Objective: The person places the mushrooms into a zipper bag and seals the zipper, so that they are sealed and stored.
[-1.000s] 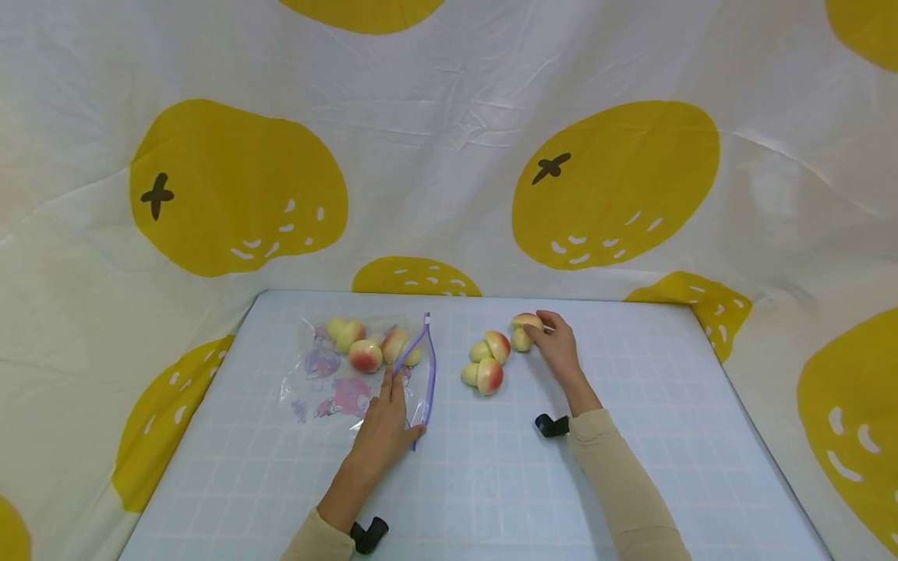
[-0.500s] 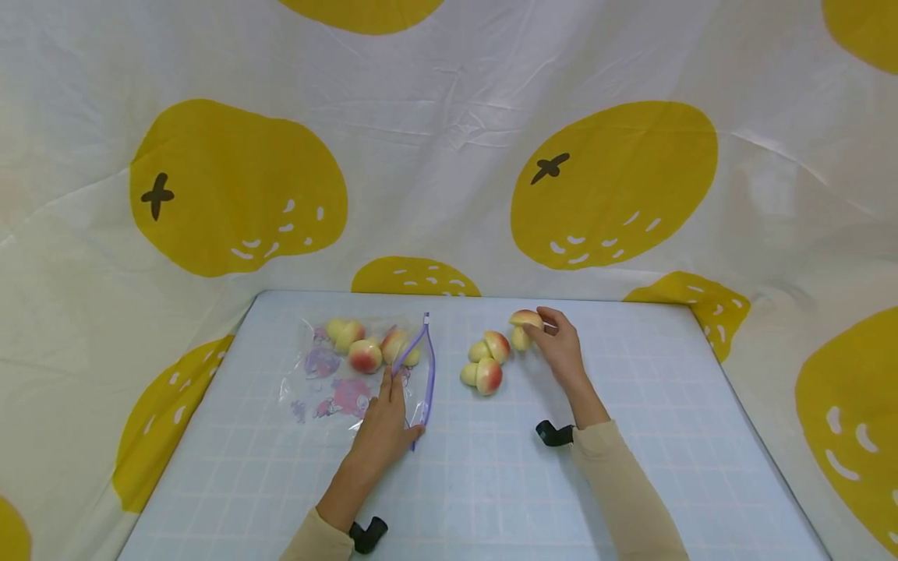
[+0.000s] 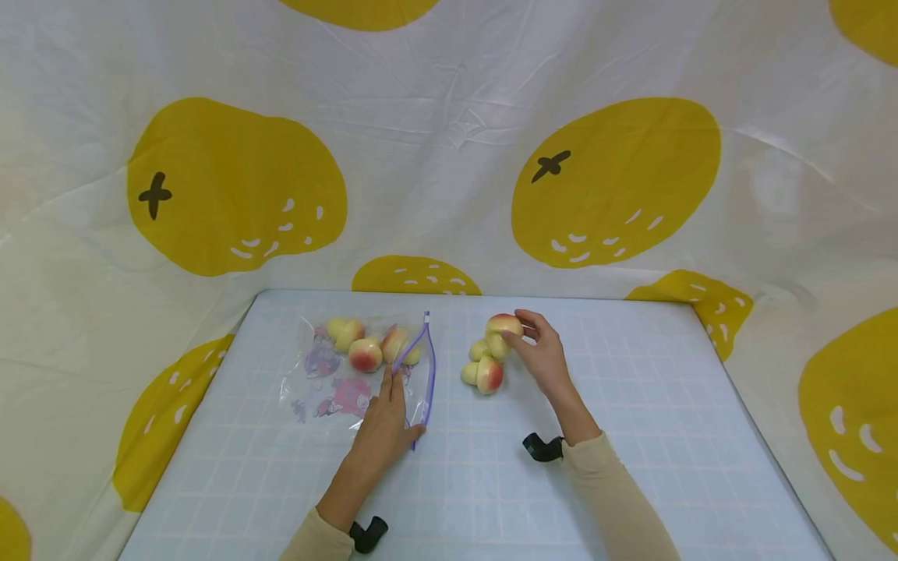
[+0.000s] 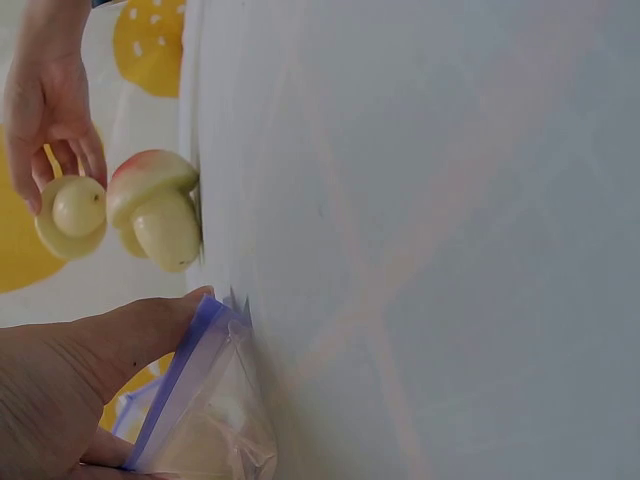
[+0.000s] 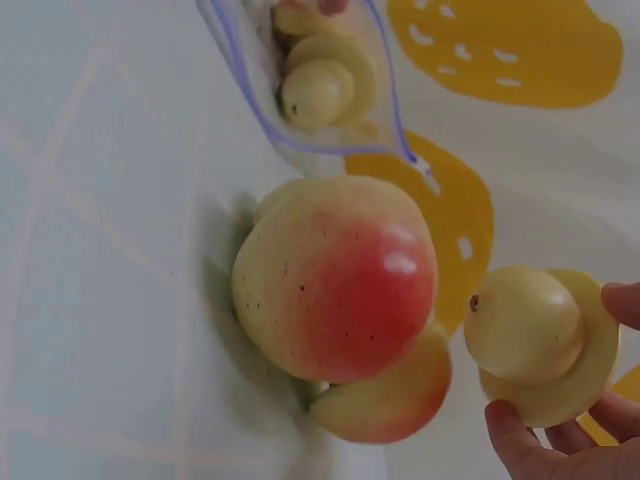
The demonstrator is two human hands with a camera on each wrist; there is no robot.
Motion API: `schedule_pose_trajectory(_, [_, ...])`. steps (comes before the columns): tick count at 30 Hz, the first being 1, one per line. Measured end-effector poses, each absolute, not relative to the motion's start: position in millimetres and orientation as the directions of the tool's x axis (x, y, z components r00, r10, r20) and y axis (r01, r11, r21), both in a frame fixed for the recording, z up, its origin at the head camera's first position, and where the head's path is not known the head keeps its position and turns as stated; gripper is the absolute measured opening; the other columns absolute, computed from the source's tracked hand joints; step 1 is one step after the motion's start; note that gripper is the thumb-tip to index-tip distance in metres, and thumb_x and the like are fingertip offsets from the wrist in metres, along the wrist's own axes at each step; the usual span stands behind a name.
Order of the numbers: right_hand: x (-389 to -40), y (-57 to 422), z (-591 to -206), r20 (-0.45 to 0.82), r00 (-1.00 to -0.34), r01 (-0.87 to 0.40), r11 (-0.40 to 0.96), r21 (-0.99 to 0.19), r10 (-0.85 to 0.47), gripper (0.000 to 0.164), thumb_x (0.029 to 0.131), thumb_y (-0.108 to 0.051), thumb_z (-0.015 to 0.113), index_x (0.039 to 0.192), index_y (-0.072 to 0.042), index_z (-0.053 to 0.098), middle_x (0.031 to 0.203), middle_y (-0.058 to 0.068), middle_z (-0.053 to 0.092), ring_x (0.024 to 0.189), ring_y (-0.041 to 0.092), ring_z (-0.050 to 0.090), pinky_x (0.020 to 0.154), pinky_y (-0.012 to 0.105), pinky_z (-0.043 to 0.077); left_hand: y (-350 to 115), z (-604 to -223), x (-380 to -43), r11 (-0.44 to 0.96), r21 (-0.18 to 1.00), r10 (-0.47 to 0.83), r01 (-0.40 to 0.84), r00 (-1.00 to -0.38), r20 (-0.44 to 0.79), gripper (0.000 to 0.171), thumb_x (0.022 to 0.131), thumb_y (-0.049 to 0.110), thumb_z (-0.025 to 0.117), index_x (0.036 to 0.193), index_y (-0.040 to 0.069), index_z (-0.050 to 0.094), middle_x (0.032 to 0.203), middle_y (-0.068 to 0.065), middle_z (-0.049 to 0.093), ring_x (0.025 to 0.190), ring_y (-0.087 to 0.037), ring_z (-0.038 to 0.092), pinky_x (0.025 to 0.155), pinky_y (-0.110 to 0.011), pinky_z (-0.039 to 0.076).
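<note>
In the head view my right hand (image 3: 547,357) grips a toy mushroom (image 3: 503,322) with a red-and-cream cap, above two others. The right wrist view shows this held mushroom (image 5: 530,335) with its stem toward the camera and fingers around the cap's rim. The nearer loose mushroom (image 3: 489,375) lies on its side; the farther one (image 3: 479,349) is partly hidden. My left hand (image 3: 382,425) rests at the mouth of a clear zip bag (image 3: 323,401), fingers straight and thumb spread along its purple zip edge. The mouth gapes toward the right. Inside lie three mushrooms (image 3: 365,356).
The table (image 3: 631,374) has a pale blue checked cover. A white cloth with yellow fruit prints (image 3: 617,187) hangs behind it and at both sides. Black wrist camera mounts (image 3: 543,447) stick out from both wrists.
My right hand has lifted the farthest mushroom and carried it left, over the two loose ones. My left hand and the bag stay in place.
</note>
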State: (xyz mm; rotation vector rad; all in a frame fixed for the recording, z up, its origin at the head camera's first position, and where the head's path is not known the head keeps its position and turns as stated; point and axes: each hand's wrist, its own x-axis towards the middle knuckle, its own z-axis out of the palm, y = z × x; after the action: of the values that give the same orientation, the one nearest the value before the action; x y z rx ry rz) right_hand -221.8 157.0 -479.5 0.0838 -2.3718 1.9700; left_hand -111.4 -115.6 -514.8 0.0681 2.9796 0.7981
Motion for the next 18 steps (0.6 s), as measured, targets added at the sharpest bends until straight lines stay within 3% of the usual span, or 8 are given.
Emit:
schedule_pose_trajectory(8, [-211, 129, -474, 0.126, -0.987, -0.138, 0.115, -0.984, -0.105, 0.049, 0.090, -0.013, 0.076, 0.134, -0.002, 0.057, 0.134, 0.013, 0.059, 0.118, 0.030, 0.056, 0.100, 0.044, 0.045, -114, -513, -112, 0.869, 0.494, 0.050, 0.017, -0.997, -0.053, 0.105, 0.079, 0.024, 0.087, 0.153, -0.011, 0.021, 0.163, -0.025, 0.012, 0.118, -0.053, 0.051, 0.095, -0.057, 0.048])
schedule_pose_trajectory(13, [-206, 110, -473, 0.106, -0.984, -0.120, 0.089, -0.989, -0.146, 0.049, 0.090, -0.012, 0.076, 0.134, -0.005, 0.058, 0.131, 0.011, 0.061, 0.117, 0.027, 0.059, 0.092, 0.037, 0.053, -114, -514, -112, 0.866, 0.499, 0.048, 0.012, -0.997, -0.058, 0.105, 0.079, 0.024, 0.087, 0.153, -0.010, 0.021, 0.163, -0.026, 0.012, 0.120, -0.054, 0.050, 0.095, -0.058, 0.047])
schedule_pose_trajectory(18, [-203, 95, -469, 0.105, -0.980, -0.122, 0.091, -0.988, -0.171, 0.049, 0.090, -0.011, 0.076, 0.135, -0.002, 0.058, 0.131, 0.015, 0.061, 0.118, 0.030, 0.059, 0.089, 0.029, 0.052, -115, -516, -112, 0.864, 0.503, 0.052, 0.025, -0.998, -0.040, 0.106, 0.078, 0.024, 0.088, 0.153, -0.010, 0.022, 0.162, -0.027, 0.012, 0.118, -0.054, 0.051, 0.093, -0.058, 0.049])
